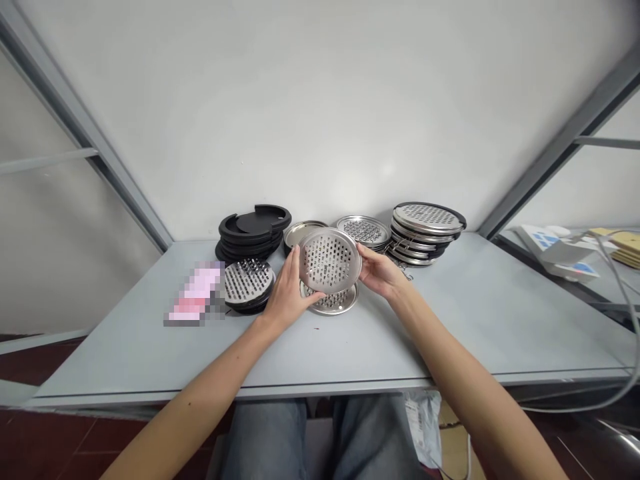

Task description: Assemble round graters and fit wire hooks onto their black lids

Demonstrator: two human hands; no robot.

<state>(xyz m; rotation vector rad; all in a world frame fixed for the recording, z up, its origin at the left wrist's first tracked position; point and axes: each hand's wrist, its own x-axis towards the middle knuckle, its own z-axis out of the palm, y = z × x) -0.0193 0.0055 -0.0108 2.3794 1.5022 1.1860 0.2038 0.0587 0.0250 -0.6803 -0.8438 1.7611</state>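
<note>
On the smooth pale grey table (380,347) stand the largest shapes: at the back right, a stack of shiny metal discs and black rims (425,233), and at the back left, a pile of matte black rings (255,233) with notched rims. Between them are a plain metal disc (305,230) and a stack of perforated metal discs (363,231), while front left sits a round pile topped by a dark-slotted metal plate (249,280). The left hand (290,287) and right hand (379,270) grip opposite edges of a round, silvery grater disc (330,261), tilted and dotted with small holes, in front of another perforated disc (334,304).
</note>
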